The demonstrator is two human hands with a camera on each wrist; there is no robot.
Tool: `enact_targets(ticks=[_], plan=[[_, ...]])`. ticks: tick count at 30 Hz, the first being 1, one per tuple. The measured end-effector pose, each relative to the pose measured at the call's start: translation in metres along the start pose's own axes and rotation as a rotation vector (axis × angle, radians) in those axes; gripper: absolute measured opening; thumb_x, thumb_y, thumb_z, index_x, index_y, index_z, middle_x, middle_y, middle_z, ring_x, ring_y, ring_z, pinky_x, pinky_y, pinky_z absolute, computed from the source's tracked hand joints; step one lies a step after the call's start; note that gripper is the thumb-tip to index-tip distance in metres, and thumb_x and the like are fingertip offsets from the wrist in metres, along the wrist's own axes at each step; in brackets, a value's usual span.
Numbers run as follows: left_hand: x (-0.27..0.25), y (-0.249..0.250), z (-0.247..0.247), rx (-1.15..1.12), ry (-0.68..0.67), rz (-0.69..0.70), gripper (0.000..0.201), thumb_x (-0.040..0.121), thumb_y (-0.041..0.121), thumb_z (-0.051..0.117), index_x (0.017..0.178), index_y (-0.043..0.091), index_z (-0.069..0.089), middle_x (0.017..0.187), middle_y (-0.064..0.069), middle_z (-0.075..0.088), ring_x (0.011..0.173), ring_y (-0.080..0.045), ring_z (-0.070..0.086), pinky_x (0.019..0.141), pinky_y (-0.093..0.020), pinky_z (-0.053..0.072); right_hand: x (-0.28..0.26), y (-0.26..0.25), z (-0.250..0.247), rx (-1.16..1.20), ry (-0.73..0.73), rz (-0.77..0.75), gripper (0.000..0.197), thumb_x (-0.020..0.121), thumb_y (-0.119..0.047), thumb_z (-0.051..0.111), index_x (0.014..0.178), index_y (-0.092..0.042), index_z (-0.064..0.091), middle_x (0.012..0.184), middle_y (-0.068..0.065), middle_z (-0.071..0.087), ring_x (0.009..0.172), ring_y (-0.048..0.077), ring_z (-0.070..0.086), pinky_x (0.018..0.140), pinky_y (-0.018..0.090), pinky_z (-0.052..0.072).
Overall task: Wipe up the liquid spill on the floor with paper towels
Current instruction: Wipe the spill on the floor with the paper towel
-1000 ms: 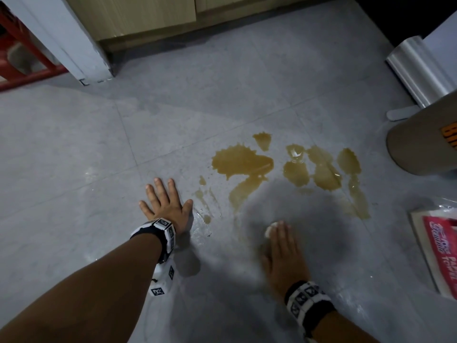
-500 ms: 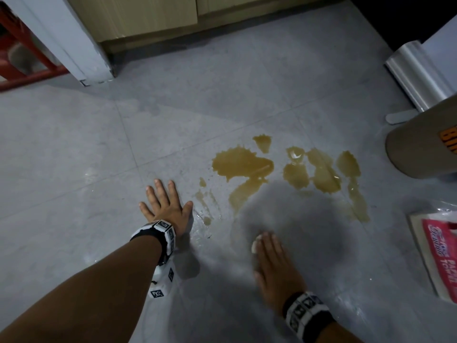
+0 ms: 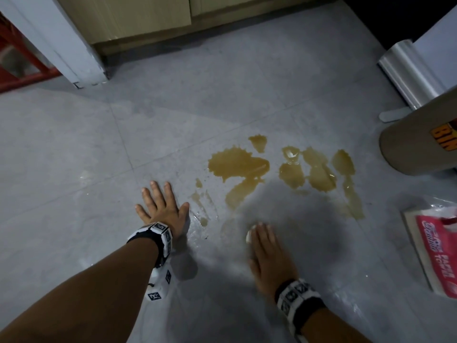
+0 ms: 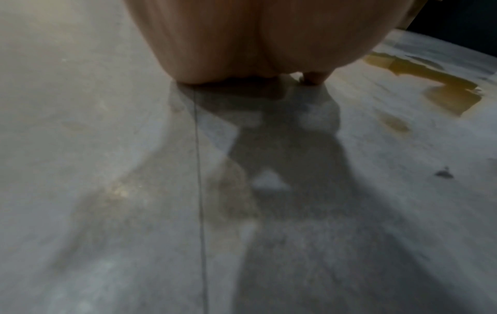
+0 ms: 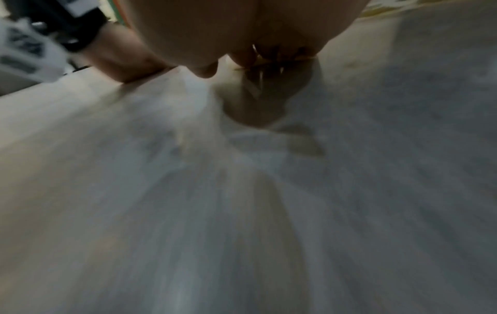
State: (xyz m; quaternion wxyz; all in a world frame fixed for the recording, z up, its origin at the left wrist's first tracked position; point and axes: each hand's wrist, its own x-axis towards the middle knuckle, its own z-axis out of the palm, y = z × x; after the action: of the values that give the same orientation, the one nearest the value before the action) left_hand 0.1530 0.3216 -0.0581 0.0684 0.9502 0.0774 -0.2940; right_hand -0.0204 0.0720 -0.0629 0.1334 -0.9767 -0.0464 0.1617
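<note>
on the grey tile floor, brown spill sits in several puddles ahead of both hands — biggest blob left of centre, smaller patches to its right, thin streaks trailing back toward the person. left hand flat on the floor, fingers spread, palm down, holding nothing, just left of the streaks. right hand also palm down with fingers straight and together, pressing a wad of paper towel onto the floor; only a small white edge of it shows at the fingertips, the rest hidden under the hand. towel is near the person's side of the spill, not on the big puddles. floor around the right hand looks wet and smeared. right wrist view is blurred — the towel there cannot be made out clearly. pack of paper towels lies on the floor at far right, near a tan bin and a shiny metal bin. wood cabinet along the top, white post at upper left.
</note>
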Motion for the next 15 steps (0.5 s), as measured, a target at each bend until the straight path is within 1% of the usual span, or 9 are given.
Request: enact_targets(ticks=[2, 4, 5, 7, 9, 10, 11, 13, 15], plan=[[-0.003, 0.001, 0.000, -0.010, 0.001, 0.002, 0.078, 0.100, 0.057, 0.025, 0.155, 0.024, -0.019, 0.158, -0.008, -0.035, 0.146, -0.033, -0.029, 0.118, -0.059, -0.010, 0.032, -0.005, -0.013, 0.001, 0.011, 0.162, 0.071, 0.092, -0.041, 0.034, 0.150, -0.002, 0.021, 0.159, 0.018, 0.010, 0.146, 0.038, 0.010, 0.118, 0.047, 0.016], [-0.006, 0.004, -0.001, -0.017, 0.021, 0.012, 0.077, 0.101, 0.056, 0.026, 0.156, 0.024, -0.017, 0.159, -0.008, -0.033, 0.147, -0.033, -0.027, 0.118, -0.059, -0.009, 0.064, -0.027, -0.022, 0.063, 0.012, 0.279, 0.076, 0.091, -0.046, 0.026, 0.152, -0.002, 0.015, 0.160, 0.019, 0.003, 0.147, 0.038, 0.000, 0.119, 0.048, 0.010], [-0.007, 0.004, -0.002, -0.023, 0.028, 0.012, 0.077, 0.101, 0.056, 0.027, 0.156, 0.024, -0.017, 0.159, -0.008, -0.032, 0.147, -0.033, -0.027, 0.118, -0.059, -0.009, 0.073, -0.040, -0.024, 0.092, 0.003, 0.286, 0.077, 0.091, -0.048, 0.023, 0.152, -0.002, 0.011, 0.160, 0.018, -0.001, 0.147, 0.037, -0.005, 0.119, 0.048, 0.006], [-0.007, 0.003, -0.004, -0.020, 0.018, 0.007, 0.077, 0.101, 0.056, 0.026, 0.156, 0.024, -0.017, 0.159, -0.008, -0.033, 0.147, -0.033, -0.027, 0.118, -0.059, -0.008, 0.071, -0.064, -0.021, 0.086, -0.044, 0.169, 0.077, 0.092, -0.047, 0.025, 0.153, -0.005, 0.007, 0.160, 0.015, -0.008, 0.146, 0.034, -0.012, 0.119, 0.047, 0.001], [-0.006, 0.003, -0.005, -0.016, -0.010, 0.004, 0.077, 0.101, 0.057, 0.025, 0.155, 0.024, -0.019, 0.158, -0.008, -0.036, 0.146, -0.033, -0.029, 0.118, -0.059, -0.009, 0.044, -0.070, -0.012, 0.062, -0.092, -0.016, 0.074, 0.094, -0.043, 0.031, 0.153, -0.007, 0.007, 0.160, 0.012, -0.009, 0.147, 0.032, -0.012, 0.120, 0.048, 0.007], [-0.005, 0.004, -0.004, -0.019, -0.013, 0.005, 0.078, 0.101, 0.057, 0.025, 0.155, 0.024, -0.020, 0.158, -0.008, -0.036, 0.146, -0.033, -0.030, 0.118, -0.059, -0.009, 0.029, -0.063, -0.006, 0.053, -0.091, -0.081, 0.072, 0.093, -0.041, 0.035, 0.153, -0.007, 0.013, 0.161, 0.011, -0.004, 0.148, 0.031, -0.008, 0.119, 0.049, 0.014], [-0.005, 0.004, -0.004, -0.026, -0.010, 0.005, 0.078, 0.100, 0.057, 0.025, 0.155, 0.024, -0.020, 0.158, -0.008, -0.036, 0.146, -0.033, -0.029, 0.118, -0.059, -0.010, 0.018, -0.050, -0.004, 0.042, -0.085, -0.105, 0.071, 0.091, -0.038, 0.038, 0.152, -0.007, 0.019, 0.161, 0.011, 0.003, 0.148, 0.031, -0.002, 0.117, 0.049, 0.021], [-0.003, 0.002, -0.002, -0.025, 0.014, 0.009, 0.078, 0.100, 0.058, 0.024, 0.155, 0.024, -0.020, 0.158, -0.008, -0.035, 0.146, -0.033, -0.030, 0.118, -0.059, -0.011, 0.014, -0.024, -0.004, 0.010, -0.057, -0.032, 0.069, 0.090, -0.036, 0.039, 0.151, -0.007, 0.024, 0.160, 0.012, 0.012, 0.147, 0.032, 0.006, 0.113, 0.051, 0.029], [-0.003, 0.000, 0.001, -0.025, 0.019, 0.010, 0.078, 0.100, 0.058, 0.024, 0.154, 0.025, -0.020, 0.158, -0.007, -0.036, 0.146, -0.032, -0.030, 0.117, -0.059, -0.011, 0.035, -0.017, -0.012, 0.002, -0.035, 0.116, 0.069, 0.091, -0.036, 0.033, 0.151, -0.005, 0.020, 0.159, 0.016, 0.013, 0.147, 0.035, 0.010, 0.115, 0.051, 0.025]])
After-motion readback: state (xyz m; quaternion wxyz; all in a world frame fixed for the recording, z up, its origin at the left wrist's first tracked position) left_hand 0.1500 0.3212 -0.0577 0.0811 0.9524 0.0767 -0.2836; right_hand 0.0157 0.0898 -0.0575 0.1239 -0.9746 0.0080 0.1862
